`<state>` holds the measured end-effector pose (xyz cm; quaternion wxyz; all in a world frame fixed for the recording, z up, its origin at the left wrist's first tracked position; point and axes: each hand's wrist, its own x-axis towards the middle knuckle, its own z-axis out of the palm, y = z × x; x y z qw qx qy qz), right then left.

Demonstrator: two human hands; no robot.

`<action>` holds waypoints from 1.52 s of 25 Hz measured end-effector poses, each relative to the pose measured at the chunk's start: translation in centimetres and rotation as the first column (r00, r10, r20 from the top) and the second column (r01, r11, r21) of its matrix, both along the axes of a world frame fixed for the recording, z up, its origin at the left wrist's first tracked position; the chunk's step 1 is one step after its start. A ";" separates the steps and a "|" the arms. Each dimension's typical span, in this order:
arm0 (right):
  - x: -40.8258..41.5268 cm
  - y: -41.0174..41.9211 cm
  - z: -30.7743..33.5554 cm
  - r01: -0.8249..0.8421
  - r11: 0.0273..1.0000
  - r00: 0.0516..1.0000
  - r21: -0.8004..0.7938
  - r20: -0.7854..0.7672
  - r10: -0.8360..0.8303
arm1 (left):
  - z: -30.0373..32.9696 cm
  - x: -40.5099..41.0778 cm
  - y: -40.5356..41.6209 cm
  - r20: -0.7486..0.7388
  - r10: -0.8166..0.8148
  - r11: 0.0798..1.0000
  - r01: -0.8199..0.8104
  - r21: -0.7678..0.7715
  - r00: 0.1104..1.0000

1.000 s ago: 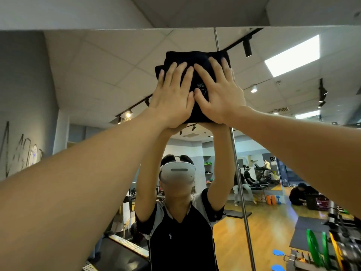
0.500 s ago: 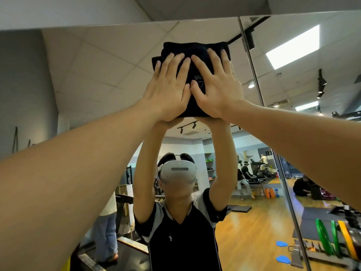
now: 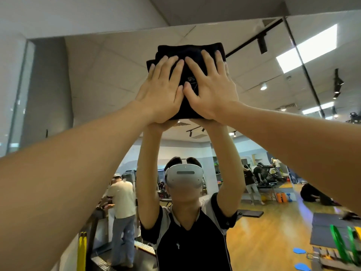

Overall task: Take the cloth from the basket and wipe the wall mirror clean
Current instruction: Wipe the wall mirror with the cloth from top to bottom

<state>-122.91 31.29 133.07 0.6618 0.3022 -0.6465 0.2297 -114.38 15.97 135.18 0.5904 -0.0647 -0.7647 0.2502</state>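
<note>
Item: cloth. Black, folded to a thick pad. Located upper centre of frame, flat against the wall mirror, just below the mirror's top edge. Faced squarely into the glass; roughly square in outline, slightly taller than wide so far as visible, long axis near upright. Lower part covered by the hands; small pale mark glimpsed between them, unreadable.

Item: left hand. Left of frame centre, fingers straight and together, palm laid flat on the cloth's left half. Pressing, not gripping.

Item: right hand. Right of frame centre, fingers straight and spread, palm flat on the cloth's right half. Thumb tips of both hands nearly meeting over the pad's middle. Likewise pressing, nothing curled round the fabric.

Judged reason for hold: two flat palms spread pressure evenly over the pad and kept it from sliding off the glass at full overhead reach; folding gave a firm wiping face.

Judged stage: cloth out of the basket (not in view), wiping under way along the mirror's upper band.

Also reflected: person with raised arms and a white headset, wooden floor at lower right, vertical mirror seam at upper right.
</note>
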 end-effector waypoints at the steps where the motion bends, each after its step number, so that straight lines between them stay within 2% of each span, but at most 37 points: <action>1: 0.5 -1.1 0.1 -0.004 1.000 1.000 0.002 -0.005 0.004 | 0.1 0.5 -1.2 0.000 0.000 1.000 0.000 0.001 1.000; 22: 8.6 -17.3 1.8 -0.007 0.999 0.999 0.038 -0.050 0.009 | 0.6 9.6 -16.6 -0.032 -0.008 0.999 0.009 0.042 0.999; 38: 14.7 -27.9 2.9 -0.025 0.994 0.996 0.106 -0.077 0.033 | 1.1 15.7 -27.3 -0.093 0.064 0.996 -0.057 0.074 0.994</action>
